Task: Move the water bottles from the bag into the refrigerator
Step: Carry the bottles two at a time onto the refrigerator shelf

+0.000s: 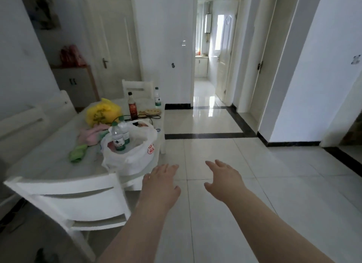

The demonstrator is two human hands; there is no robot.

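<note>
Chair (pixel 68 200): white, drawn up at the near end of the table (pixel 49 164).
Cloths (pixel 86 139): pink and green, heaped on the table top left of the bag.
Yellow bag (pixel 102 111): further back on the table, tied shut.
Bag (pixel 133 160): white plastic, mouth open, at the table's near right corner.
Bottles (pixel 117 138): two, green-capped, upright in the bag, side by side.
Third bottle (pixel 157 100): upright at the table's far right corner, right of a dark bottle (pixel 132 107).
Left hand (pixel 160 182): arm stretched forward, palm down, fingers straight, empty, just short of the bag.
Right hand (pixel 225 178): likewise stretched out, palm down, fingers loosely spread, empty, over the floor, apart from the left.
</note>
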